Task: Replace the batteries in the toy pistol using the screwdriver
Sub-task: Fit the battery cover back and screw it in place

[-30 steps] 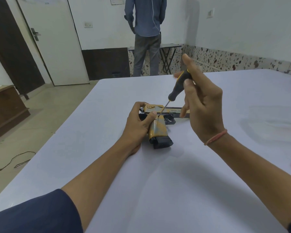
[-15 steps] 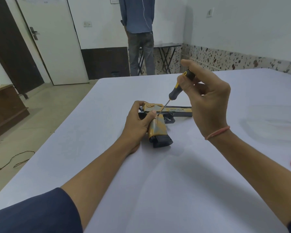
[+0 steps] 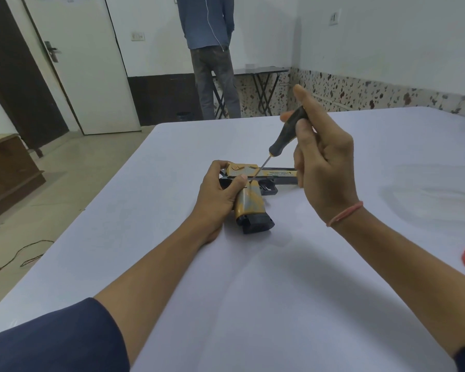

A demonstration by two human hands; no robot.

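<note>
Centre frame, my left hand (image 3: 217, 193) gripped the toy pistol (image 3: 250, 204); my right hand (image 3: 325, 170) pinched the screwdriver (image 3: 287, 130), tip at its grip. Unscrewing, I judged: next needed steady, pressed turns.

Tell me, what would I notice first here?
Mid-table, the left hand grips an orange-and-black toy pistol lying on its side. The right hand holds a black-handled screwdriver slanted down, its tip at the pistol's grip. A person stands by the far wall.
</note>
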